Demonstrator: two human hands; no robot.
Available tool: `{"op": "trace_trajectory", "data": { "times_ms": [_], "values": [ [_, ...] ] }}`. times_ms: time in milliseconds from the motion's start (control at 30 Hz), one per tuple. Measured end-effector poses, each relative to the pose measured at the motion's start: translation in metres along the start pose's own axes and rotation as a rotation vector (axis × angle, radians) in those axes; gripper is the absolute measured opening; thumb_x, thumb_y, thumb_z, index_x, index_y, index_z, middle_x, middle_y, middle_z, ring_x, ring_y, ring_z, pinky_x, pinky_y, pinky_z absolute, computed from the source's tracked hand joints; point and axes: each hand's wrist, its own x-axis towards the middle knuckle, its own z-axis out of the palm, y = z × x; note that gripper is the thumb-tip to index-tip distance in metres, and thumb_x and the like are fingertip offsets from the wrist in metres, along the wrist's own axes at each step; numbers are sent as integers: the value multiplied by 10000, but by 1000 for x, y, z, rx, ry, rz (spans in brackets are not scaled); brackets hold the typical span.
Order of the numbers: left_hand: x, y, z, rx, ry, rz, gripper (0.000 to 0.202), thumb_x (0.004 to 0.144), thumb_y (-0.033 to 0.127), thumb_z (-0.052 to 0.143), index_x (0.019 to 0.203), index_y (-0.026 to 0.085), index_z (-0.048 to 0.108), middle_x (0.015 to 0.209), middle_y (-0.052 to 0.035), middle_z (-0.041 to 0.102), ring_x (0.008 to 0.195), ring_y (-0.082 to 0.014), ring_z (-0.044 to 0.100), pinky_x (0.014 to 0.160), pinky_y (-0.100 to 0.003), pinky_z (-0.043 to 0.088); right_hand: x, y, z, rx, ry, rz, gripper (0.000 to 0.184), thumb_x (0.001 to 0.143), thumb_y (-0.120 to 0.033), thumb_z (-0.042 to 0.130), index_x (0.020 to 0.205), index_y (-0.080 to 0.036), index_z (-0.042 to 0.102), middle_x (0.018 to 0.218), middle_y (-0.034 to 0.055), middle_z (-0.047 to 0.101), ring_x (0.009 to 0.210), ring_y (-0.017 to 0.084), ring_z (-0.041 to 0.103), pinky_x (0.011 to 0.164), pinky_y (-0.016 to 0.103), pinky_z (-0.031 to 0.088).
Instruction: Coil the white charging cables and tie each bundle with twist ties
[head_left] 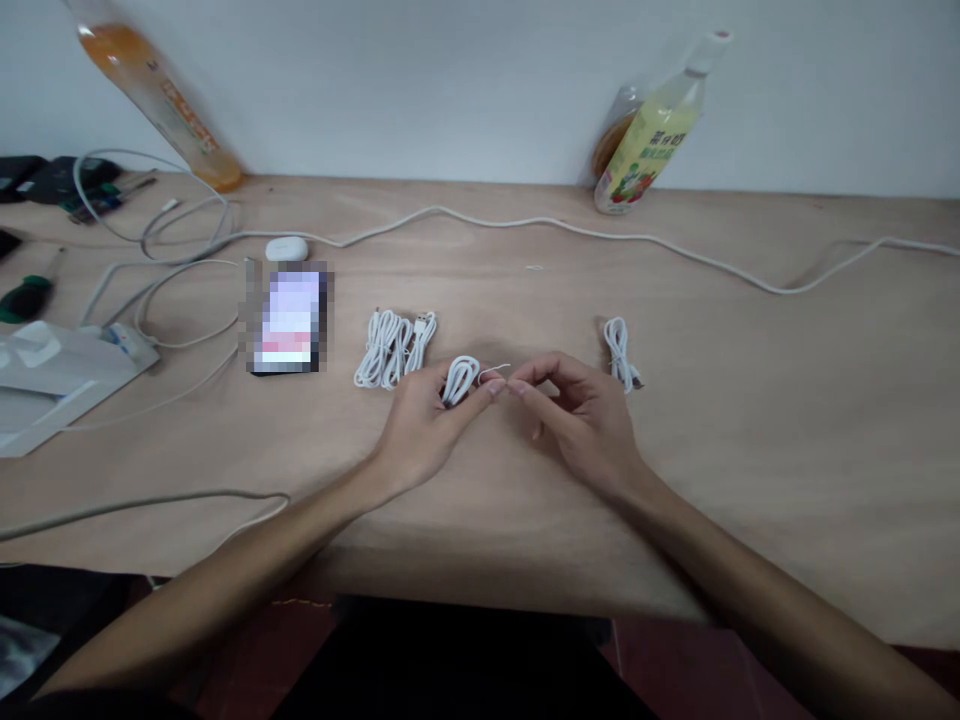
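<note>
My left hand (pixel 424 425) rests on the wooden table (pixel 480 480) with its fingers closed round a small coiled white cable (pixel 459 378). My right hand (pixel 581 415) meets it fingertip to fingertip and pinches a thin white tie (pixel 495 372) that arches from the coil. Two more coiled white cables (pixel 394 347) lie just left of my left hand. Another single coiled white cable (pixel 621 352) lies just beyond my right hand.
A phone (pixel 289 318) and a white earbud case (pixel 286 249) lie to the left. A long white cord (pixel 600 235) crosses the table's back. Two bottles (pixel 652 125) lean at the wall. Loose cables, a plastic bag (pixel 52 375) and tools crowd the left end.
</note>
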Motion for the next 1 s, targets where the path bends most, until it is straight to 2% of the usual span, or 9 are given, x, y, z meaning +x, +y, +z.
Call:
{"op": "trace_trajectory", "data": {
  "times_ms": [100, 267, 467, 533, 767, 900, 1000],
  "values": [
    [0, -1, 0, 6, 3, 3, 240, 933, 439, 779, 912, 202, 812, 869, -28, 827, 808, -193, 708, 742, -304, 534, 2, 1, 0, 71, -26, 49, 171, 883, -391, 847, 857, -228, 798, 828, 4, 737, 566, 99, 530, 433, 225, 462],
    [0, 0, 0, -14, -2, 14, 222, 936, 410, 769, 889, 195, 795, 848, -24, 807, 795, -181, 696, 728, -291, 527, 4, 2, 1, 181, -25, 104, 186, 824, -404, 905, 834, -237, 823, 821, 23, 738, 660, 140, 562, 454, 235, 459],
    [-1, 3, 0, -29, -16, 29, 209, 936, 402, 775, 922, 196, 808, 841, -20, 807, 779, -176, 697, 712, -284, 542, 5, -1, -2, 302, -101, 318, 260, 745, -448, 963, 810, -246, 812, 803, 18, 726, 676, 139, 555, 474, 234, 431],
    [-2, 4, 0, -28, -12, 26, 201, 938, 394, 774, 910, 197, 805, 857, -24, 815, 796, -178, 704, 724, -284, 547, 5, -2, -4, 326, -134, 351, 271, 743, -454, 968, 814, -247, 808, 798, 12, 723, 667, 134, 550, 490, 241, 440],
    [0, 5, 1, -64, -26, -21, 196, 930, 384, 783, 855, 203, 789, 822, -16, 787, 760, -166, 670, 717, -283, 531, 6, 1, -5, 268, -105, 222, 298, 783, -488, 969, 816, -239, 809, 811, 18, 736, 664, 139, 545, 505, 264, 445],
    [0, 8, 0, -72, -51, -64, 210, 954, 364, 757, 811, 210, 758, 606, 35, 610, 655, -151, 599, 624, -266, 472, 7, 4, -7, 201, -95, 161, 280, 825, -481, 941, 845, -232, 815, 842, 29, 749, 662, 140, 551, 517, 275, 449],
    [0, 8, -1, -62, -57, -72, 242, 966, 376, 757, 790, 210, 746, 522, 61, 495, 593, -142, 539, 570, -257, 419, 8, 3, -9, 160, -121, 148, 276, 850, -479, 917, 859, -227, 805, 854, 28, 745, 643, 132, 543, 528, 282, 456]
  ]
}}
